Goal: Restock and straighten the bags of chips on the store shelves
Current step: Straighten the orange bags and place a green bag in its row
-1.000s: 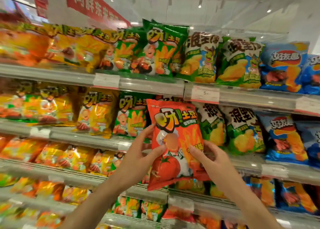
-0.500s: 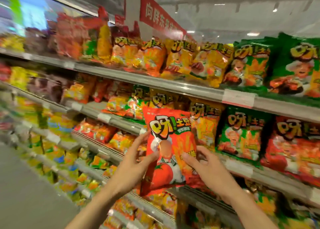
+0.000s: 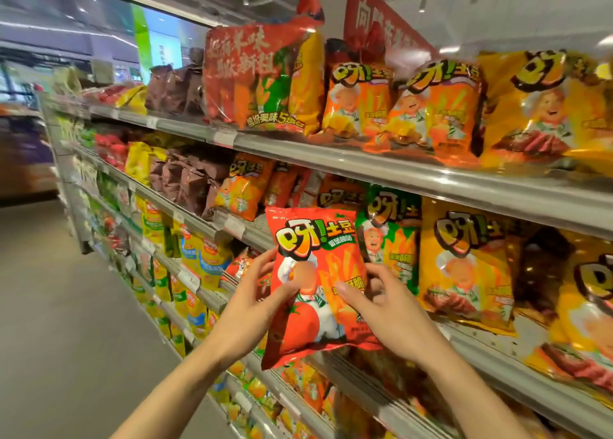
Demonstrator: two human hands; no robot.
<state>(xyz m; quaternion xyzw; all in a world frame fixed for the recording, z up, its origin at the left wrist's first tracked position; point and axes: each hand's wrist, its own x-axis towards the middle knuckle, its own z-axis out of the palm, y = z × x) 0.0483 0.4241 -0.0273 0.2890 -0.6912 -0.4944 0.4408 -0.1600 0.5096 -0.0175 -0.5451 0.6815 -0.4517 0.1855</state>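
Against the second shelf (image 3: 431,186) from the top, in the head view, you are holding the red tomato chip bag (image 3: 315,282) upright with both hands. Your view is swinging left along the aisle compared with a second ago: the green and blue bags that were filling the frame are now gone, and orange and yellow bags are taking their place. The bag itself is staying in the same two-handed hold, so you are probably carrying it toward its proper slot. Your left hand (image 3: 255,296) is gripping the bag's left edge, thumb on the front. Your right hand (image 3: 384,302) is clasping its right edge. Just right of the red bag, a green bag (image 3: 391,236) is standing on that shelf.
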